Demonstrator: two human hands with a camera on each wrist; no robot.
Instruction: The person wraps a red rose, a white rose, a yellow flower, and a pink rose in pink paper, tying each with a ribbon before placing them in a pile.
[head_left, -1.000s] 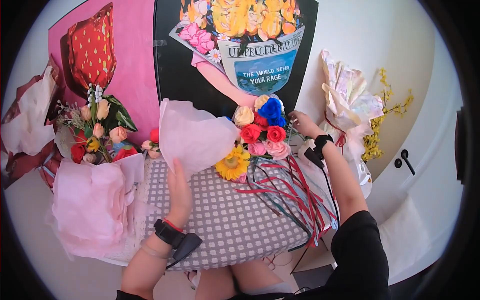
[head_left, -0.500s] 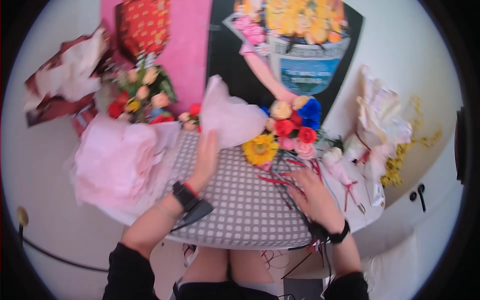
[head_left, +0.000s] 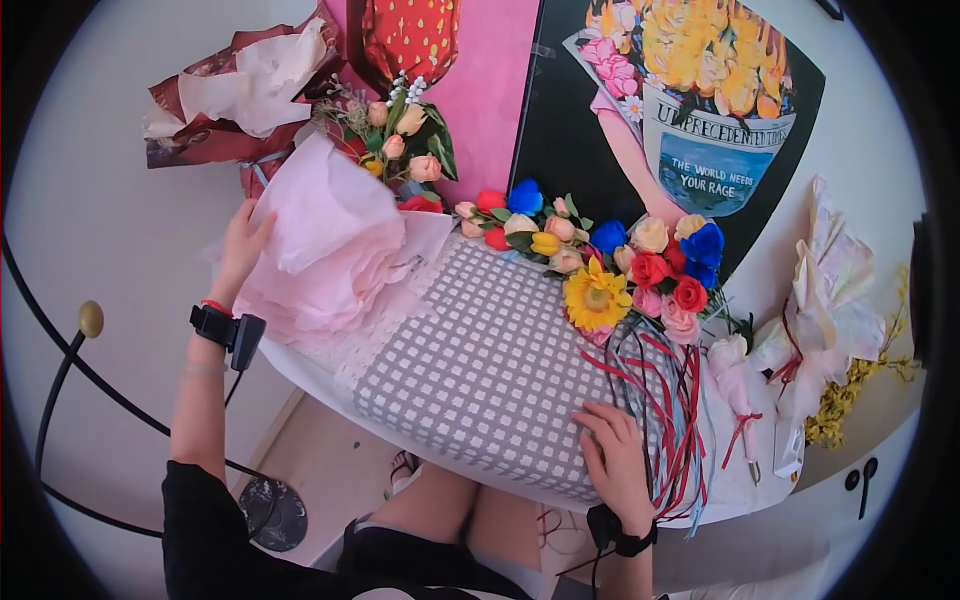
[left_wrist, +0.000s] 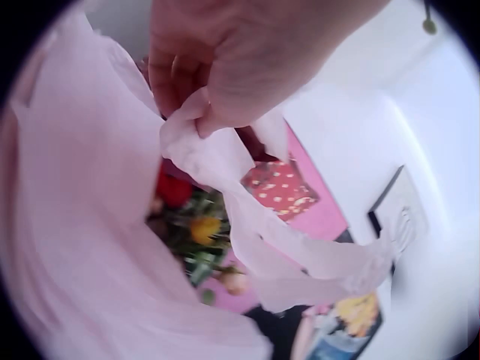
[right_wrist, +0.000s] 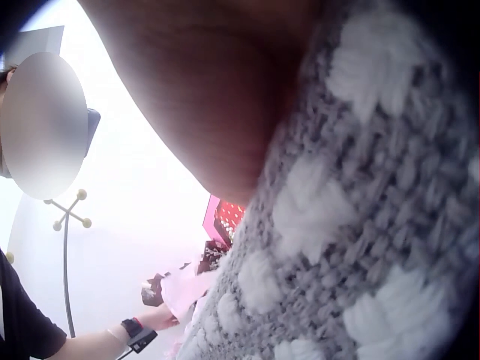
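Observation:
My left hand (head_left: 245,245) pinches the edge of a sheet of pale pink wrapping paper (head_left: 335,205), which stands up over a stack of similar pink paper (head_left: 300,310) at the table's left. Seen from the left wrist, the thumb and fingers clasp a crumpled paper edge (left_wrist: 195,154). On the grey-and-white knitted cloth (head_left: 470,370), close to the front edge, rests my right hand (head_left: 615,455), fingers extended and holding nothing. Red and grey ribbons (head_left: 685,420) trail just to its right. Beyond them lies a bunch of artificial flowers with a sunflower (head_left: 597,295).
Several more artificial flowers (head_left: 545,235) line the back of the cloth. A maroon-wrapped bouquet (head_left: 235,100) stands at back left, a pale wrapped bouquet (head_left: 815,290) at right. Next to it lies a small pink-wrapped bundle (head_left: 737,385). Painted boards (head_left: 585,130) lean behind. A black coat stand (head_left: 60,400) is left.
My left hand has carried the pink sheet leftward from mid-table to the paper stack. The right hand has drawn back from beside the flowers, across the ribbons, onto the cloth near the front edge.

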